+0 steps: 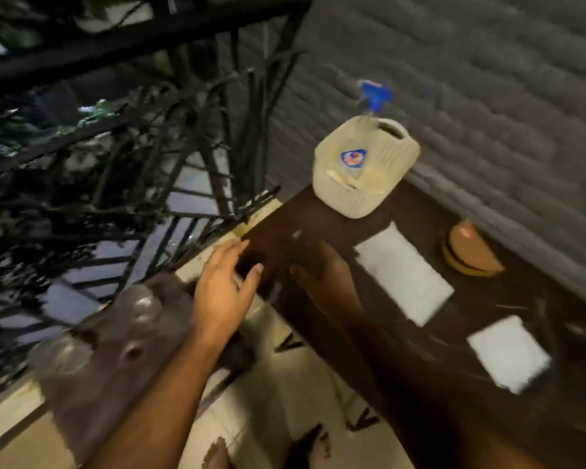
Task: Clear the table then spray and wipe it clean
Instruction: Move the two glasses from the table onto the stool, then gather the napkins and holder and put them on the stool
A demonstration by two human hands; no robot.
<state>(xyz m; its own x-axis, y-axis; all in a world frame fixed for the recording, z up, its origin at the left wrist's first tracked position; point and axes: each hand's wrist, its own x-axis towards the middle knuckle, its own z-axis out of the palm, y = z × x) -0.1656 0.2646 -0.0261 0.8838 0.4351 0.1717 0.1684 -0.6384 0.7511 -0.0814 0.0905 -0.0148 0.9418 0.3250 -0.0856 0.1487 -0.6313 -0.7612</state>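
The dark brown wooden counter runs from the middle of the view toward five o'clock, its long side close against a grey brick wall. It is not yet cleared: a cream woven plastic basket holding a spray bottle with a blue trigger head sits at the one o'clock end, probably parked there so the cleaner is ready. Two white folded cloths or paper pieces lie flat toward three and four o'clock, and a tan rounded pot-like thing, too blurred to name, sits by the wall. The left hand hovers with fingers spread over the counter's near corner, holding nothing. The right hand, in shadow, appears open and empty above the counter, likely reaching for things to remove.
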